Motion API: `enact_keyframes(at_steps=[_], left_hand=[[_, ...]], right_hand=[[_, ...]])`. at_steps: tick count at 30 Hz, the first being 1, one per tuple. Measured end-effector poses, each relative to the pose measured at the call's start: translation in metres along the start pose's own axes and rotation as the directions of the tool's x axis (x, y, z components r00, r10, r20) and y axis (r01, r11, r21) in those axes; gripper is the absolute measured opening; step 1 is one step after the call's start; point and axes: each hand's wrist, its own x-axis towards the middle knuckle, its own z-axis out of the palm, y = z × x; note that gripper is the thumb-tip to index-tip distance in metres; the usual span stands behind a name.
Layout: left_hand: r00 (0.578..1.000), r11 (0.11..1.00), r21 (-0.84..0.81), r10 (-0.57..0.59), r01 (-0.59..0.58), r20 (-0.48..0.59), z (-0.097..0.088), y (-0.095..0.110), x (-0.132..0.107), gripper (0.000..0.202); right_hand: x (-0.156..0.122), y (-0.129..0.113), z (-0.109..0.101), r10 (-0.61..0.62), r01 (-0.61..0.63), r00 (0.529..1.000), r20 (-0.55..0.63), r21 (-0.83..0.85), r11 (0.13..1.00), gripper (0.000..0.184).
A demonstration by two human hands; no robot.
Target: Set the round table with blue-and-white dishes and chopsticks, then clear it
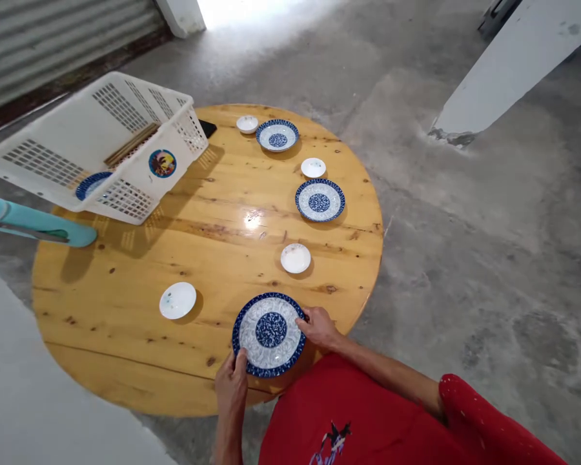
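A blue-rimmed patterned plate (271, 330) is held between my two hands at the near edge of the round table. My left hand (232, 378) grips its lower left rim, thumb on top. On the right rim, my right hand (319, 325) pinches it the same way, its other fingers partly hidden under the plate. Just beyond the plate is a small white dish (295, 258). Another small white dish (177, 300) lies to the left. Whether the plate touches the wood I cannot tell.
Farther round the wooden table (213, 258) sit two blue-rimmed plates (319, 200) and two small white dishes (313, 168). A white plastic basket (140, 168) holds chopsticks and a blue-rimmed plate. Beside it stands a turquoise cylinder (39, 223). A black flat object (207, 128) lies behind the basket.
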Motion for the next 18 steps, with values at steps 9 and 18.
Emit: enact_keyframes(at_steps=[9,18], left_hand=[[0.998,0.997,-0.058,0.038,-0.041,-0.046,0.038,0.031,-0.034,0.036],[0.963,0.966,-0.053,0.258,-0.254,0.081,0.058,0.058,-0.033,0.038]], right_hand=[[-0.01,0.026,-0.052,-0.068,0.068,0.998,0.003,0.032,0.997,0.026],[-0.075,0.052,-0.069,0.109,-0.082,0.961,-0.253,0.115,0.99,0.026]])
